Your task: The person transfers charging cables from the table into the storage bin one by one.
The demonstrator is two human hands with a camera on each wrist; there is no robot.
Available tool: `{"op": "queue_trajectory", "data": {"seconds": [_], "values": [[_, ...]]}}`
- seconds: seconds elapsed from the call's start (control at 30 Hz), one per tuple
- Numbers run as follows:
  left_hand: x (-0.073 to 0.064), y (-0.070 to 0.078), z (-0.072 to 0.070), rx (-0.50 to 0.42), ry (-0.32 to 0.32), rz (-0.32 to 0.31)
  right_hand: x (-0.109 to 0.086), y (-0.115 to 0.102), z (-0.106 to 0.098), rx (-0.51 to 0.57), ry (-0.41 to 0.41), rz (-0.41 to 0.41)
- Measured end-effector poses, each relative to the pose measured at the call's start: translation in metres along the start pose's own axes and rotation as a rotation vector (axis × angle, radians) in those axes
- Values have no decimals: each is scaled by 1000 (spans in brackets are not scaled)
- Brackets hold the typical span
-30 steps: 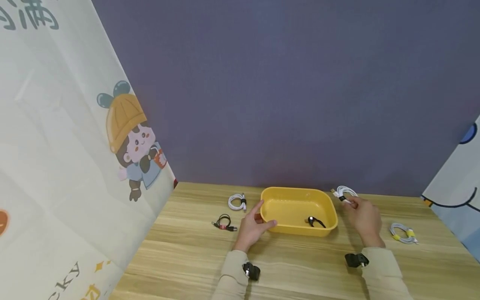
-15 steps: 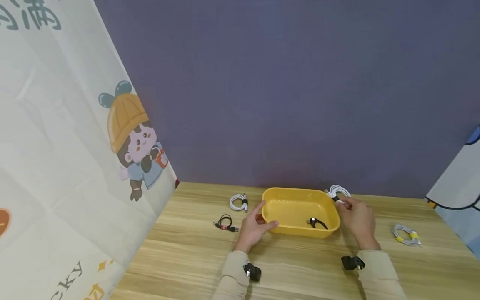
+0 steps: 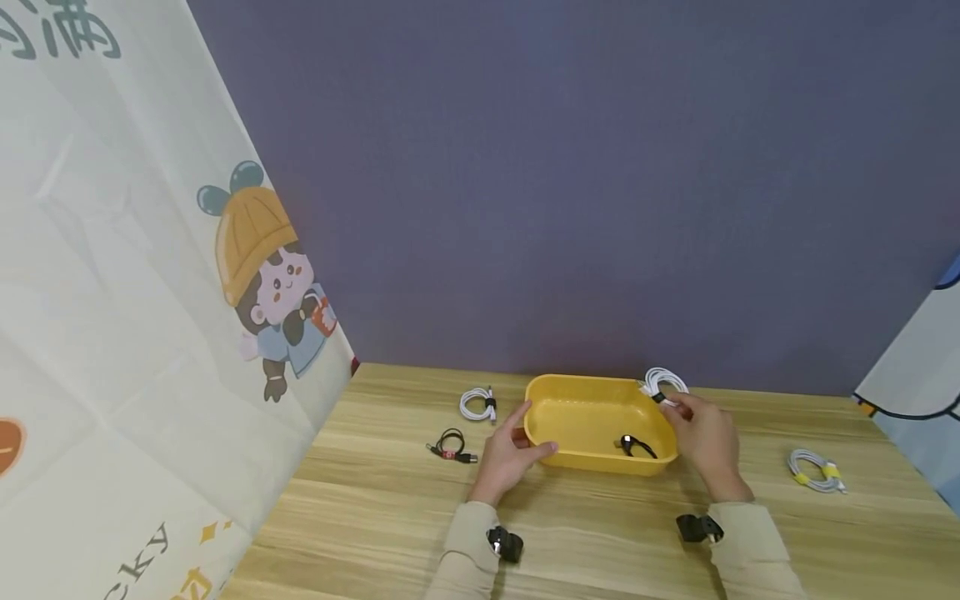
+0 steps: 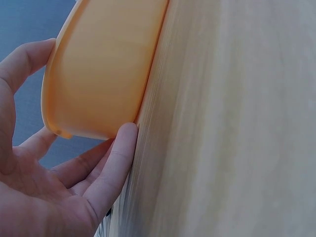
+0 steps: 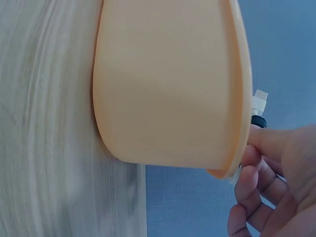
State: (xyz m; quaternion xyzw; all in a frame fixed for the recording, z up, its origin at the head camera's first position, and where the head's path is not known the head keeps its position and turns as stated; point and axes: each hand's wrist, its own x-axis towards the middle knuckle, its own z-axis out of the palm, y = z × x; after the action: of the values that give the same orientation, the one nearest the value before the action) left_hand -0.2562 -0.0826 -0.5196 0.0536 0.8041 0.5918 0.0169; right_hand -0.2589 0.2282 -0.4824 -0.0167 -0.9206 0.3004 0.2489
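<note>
A yellow plastic box (image 3: 592,462) stands on the wooden table, and a short black cable (image 3: 627,441) lies in its right end. My left hand (image 3: 504,460) holds the box's left end, with the thumb at the near side and the other fingers around the end wall. My right hand (image 3: 707,437) pinches a coiled white cable (image 3: 664,373) bound by a black tie. This coil is raised above the box's right rim. In the right wrist view, its white USB plug (image 5: 259,102) shows beyond the rim, while the box hides most of the coil.
Left of the box lie another coiled white cable (image 3: 473,417) and a black cable with a red tie (image 3: 448,455). To the right is a grey cable with yellow ties (image 3: 830,472). A dark backdrop (image 3: 585,208) rises behind the table (image 3: 600,533).
My right hand has moved left with the white cable, from beside the box to over its right rim. The left hand keeps its place on the box.
</note>
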Motion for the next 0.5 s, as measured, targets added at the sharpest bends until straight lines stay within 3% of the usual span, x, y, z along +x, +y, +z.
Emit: {"op": "queue_trajectory", "data": {"seconds": [0.5], "values": [[-1, 0, -2, -2, -10, 10, -5, -10, 12, 22, -17, -111]]}}
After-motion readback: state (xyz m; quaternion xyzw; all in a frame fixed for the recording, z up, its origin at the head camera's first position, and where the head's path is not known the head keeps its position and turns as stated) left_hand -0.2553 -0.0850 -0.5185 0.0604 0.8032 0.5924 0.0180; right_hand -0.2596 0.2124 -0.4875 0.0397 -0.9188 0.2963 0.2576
